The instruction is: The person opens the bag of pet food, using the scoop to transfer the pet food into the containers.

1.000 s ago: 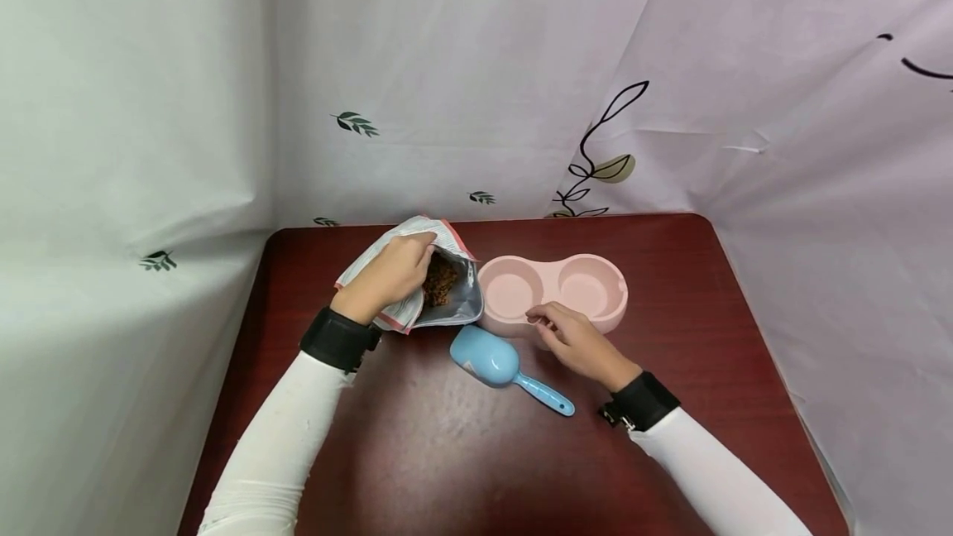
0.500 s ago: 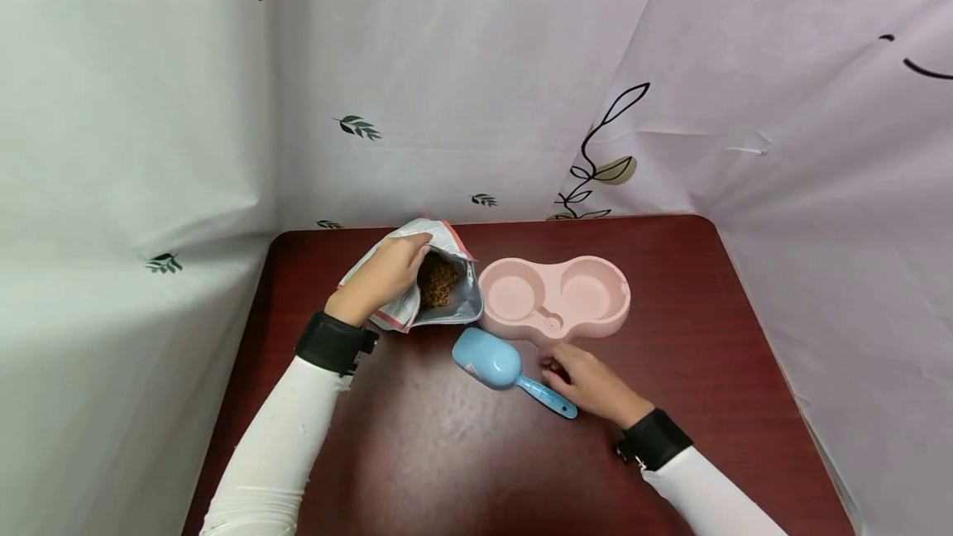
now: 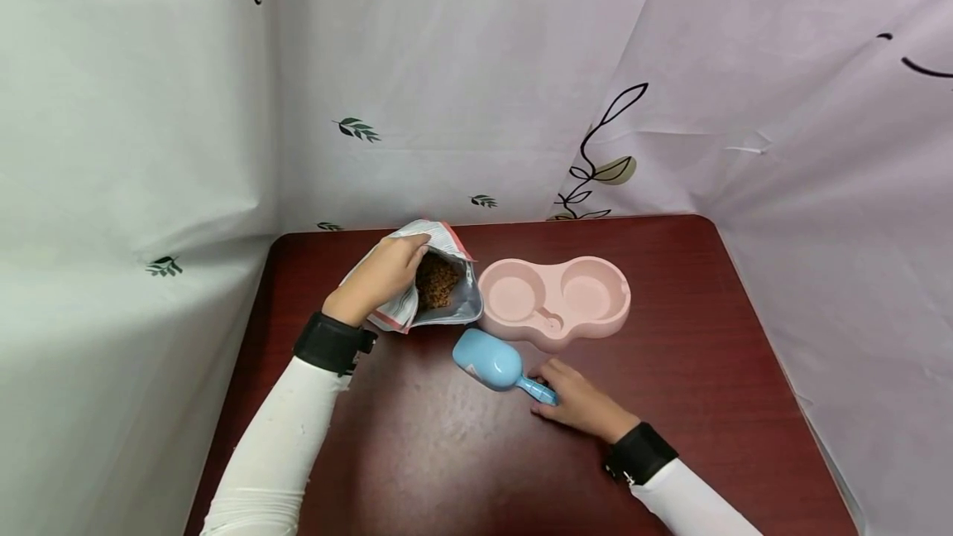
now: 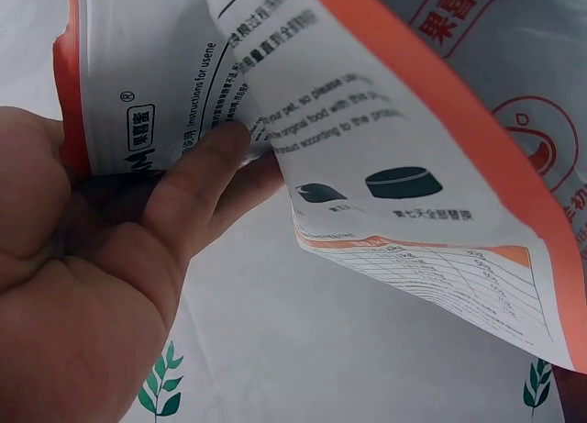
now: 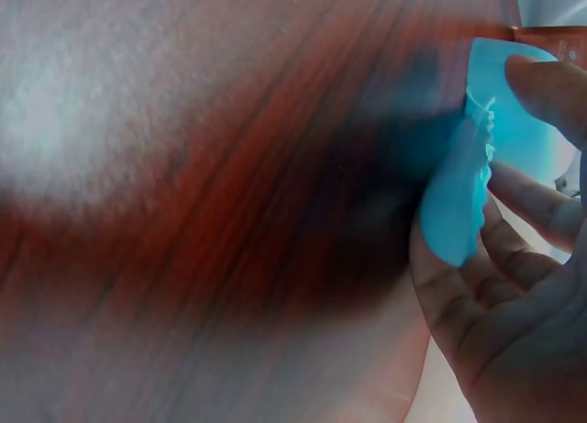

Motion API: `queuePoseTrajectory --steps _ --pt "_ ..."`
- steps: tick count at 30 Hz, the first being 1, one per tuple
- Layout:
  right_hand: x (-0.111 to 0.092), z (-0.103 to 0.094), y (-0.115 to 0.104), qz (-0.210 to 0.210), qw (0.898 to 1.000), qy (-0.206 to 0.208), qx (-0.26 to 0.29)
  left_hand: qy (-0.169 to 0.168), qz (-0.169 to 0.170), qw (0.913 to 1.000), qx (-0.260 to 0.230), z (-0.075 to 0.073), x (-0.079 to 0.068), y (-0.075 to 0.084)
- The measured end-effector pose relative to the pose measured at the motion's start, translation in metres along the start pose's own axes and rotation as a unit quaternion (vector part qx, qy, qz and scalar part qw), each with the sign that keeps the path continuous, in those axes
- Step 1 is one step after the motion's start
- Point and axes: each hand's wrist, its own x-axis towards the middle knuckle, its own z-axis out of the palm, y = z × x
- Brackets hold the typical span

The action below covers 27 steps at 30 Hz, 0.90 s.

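A pet food bag (image 3: pixel 465 308) lies on its side with its mouth open, brown kibble (image 3: pixel 437 281) showing inside. My left hand (image 3: pixel 378 275) holds its upper edge; in the left wrist view that hand's fingers (image 4: pixel 197 180) grip the printed bag wall (image 4: pixel 348 139). The light blue scoop (image 3: pixel 487 358) lies on the table, bowl towards the bag and bottom side up. My right hand (image 3: pixel 579 405) grips the end of its handle (image 3: pixel 538 390). In the right wrist view, thumb and fingers (image 5: pixel 449 304) surround the blue handle (image 5: pixel 454 203). Behind the scoop stands a pink double bowl (image 3: pixel 551 275), both wells bare.
The dark red table (image 3: pixel 715 337) has rounded far corners. A patterned white cloth (image 3: pixel 476 89) hangs behind it and along both sides. The bag's mouth sits close against the left side of the pink bowl.
My right hand has drawn back from the pink bowl's front edge, come down to the scoop and taken its handle. The left hand stays on the bag, which has barely shifted.
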Motion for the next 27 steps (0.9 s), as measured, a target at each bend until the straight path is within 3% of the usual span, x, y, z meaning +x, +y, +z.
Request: queuePoseTrajectory --steps 10,17,27 --pt "-0.0004 0.0039 -0.0011 -0.013 1.000 0.015 -0.019 -0.009 -0.005 0.9999 -0.005 0.0000 -0.0003 -0.0014" --pt "-0.0015 0.0036 -0.0040 0.012 1.000 -0.013 -0.013 -0.005 -0.010 0.9998 -0.016 -0.0023 0.0008 -0.0007" --pt "-0.0052 0.0020 -0.0031 -0.039 0.999 0.000 0.018 -0.003 -0.007 0.9999 -0.013 -0.0043 0.0008 -0.0010"
